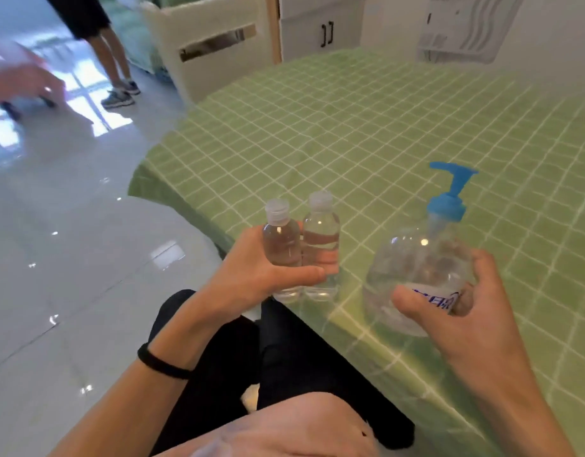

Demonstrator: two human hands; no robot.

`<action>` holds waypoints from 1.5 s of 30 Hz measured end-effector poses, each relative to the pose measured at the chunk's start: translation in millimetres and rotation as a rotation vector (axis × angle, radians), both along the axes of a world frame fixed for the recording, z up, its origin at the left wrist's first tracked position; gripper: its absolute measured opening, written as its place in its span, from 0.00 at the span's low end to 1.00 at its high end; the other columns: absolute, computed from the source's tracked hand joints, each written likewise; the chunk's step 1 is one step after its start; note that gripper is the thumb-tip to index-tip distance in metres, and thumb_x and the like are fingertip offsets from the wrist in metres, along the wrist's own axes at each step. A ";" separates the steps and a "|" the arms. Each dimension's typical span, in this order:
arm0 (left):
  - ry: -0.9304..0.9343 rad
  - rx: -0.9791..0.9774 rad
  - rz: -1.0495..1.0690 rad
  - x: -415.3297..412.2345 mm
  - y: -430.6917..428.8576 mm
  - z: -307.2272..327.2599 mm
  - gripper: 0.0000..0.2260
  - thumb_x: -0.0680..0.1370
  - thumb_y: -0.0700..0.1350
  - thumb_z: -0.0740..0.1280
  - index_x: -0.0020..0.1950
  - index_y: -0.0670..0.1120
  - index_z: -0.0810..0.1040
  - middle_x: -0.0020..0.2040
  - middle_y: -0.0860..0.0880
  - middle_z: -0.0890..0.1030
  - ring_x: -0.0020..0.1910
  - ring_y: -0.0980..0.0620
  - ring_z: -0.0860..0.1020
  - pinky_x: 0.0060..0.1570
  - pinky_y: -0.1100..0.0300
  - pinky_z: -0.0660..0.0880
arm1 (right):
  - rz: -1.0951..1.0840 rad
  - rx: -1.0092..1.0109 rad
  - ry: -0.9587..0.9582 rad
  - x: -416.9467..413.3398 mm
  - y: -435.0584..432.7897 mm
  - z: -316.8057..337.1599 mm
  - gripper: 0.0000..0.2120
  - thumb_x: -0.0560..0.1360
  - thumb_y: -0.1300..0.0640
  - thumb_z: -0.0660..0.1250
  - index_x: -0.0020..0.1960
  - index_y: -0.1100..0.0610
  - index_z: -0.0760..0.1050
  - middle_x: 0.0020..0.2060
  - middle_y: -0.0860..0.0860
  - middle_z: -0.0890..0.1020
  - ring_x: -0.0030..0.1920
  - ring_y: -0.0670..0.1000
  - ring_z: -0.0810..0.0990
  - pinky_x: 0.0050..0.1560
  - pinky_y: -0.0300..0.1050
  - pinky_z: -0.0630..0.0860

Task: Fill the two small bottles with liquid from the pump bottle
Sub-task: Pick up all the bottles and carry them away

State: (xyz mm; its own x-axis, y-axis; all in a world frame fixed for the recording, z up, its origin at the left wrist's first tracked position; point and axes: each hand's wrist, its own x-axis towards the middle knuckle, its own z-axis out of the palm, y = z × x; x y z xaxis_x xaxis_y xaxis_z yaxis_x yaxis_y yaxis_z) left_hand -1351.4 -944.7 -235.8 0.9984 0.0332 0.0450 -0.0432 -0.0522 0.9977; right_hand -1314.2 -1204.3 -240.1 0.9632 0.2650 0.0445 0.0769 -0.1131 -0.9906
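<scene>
Two small clear bottles with ribbed translucent caps stand side by side at the table's near edge, one on the left (pixel 281 239) and one on the right (pixel 321 232). Both hold clear liquid. My left hand (pixel 268 268) grips the pair together, thumb across their fronts. To the right stands the round clear pump bottle (pixel 413 258) with a blue pump head and a blue-printed label. My right hand (pixel 475 308) curls around its right side, thumb on the label.
The table (pixel 367 127) wears a green checked cloth. A white chair (pixel 212 44) stands at its far side, with white cabinets behind. Another person's legs (pixel 109 44) and a blurred hand (pixel 20 77) are at the upper left above the glossy floor.
</scene>
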 end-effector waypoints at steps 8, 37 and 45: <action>0.075 -0.040 0.389 -119.7 78.9 -15.2 0.22 0.68 0.42 0.82 0.60 0.49 0.83 0.57 0.46 0.88 0.58 0.45 0.86 0.59 0.52 0.82 | 0.362 0.034 0.009 -15.9 105.3 1.7 0.32 0.62 0.39 0.74 0.65 0.37 0.73 0.46 0.41 0.87 0.44 0.42 0.86 0.40 0.26 0.76; 0.487 -0.524 0.818 -146.6 235.3 54.4 0.17 0.77 0.41 0.76 0.64 0.51 0.82 0.62 0.44 0.85 0.64 0.44 0.83 0.62 0.48 0.79 | 0.696 -0.286 0.518 32.0 331.7 88.7 0.26 0.62 0.39 0.76 0.59 0.28 0.75 0.52 0.37 0.85 0.51 0.41 0.85 0.45 0.33 0.80; 0.439 -0.566 0.914 -198.5 277.2 186.8 0.16 0.76 0.41 0.76 0.63 0.48 0.82 0.61 0.43 0.86 0.63 0.44 0.83 0.58 0.61 0.80 | 0.691 -0.388 0.570 26.7 391.3 213.8 0.29 0.54 0.35 0.82 0.54 0.32 0.80 0.47 0.49 0.87 0.46 0.49 0.87 0.42 0.41 0.83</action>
State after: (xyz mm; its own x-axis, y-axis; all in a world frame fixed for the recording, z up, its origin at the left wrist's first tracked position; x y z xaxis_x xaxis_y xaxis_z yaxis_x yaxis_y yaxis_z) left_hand -1550.0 -667.5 -49.0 0.5177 0.6543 -0.5512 0.1361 0.5730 0.8082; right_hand -1287.5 -813.0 -26.4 0.4399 0.6777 -0.5893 -0.2302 -0.5491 -0.8034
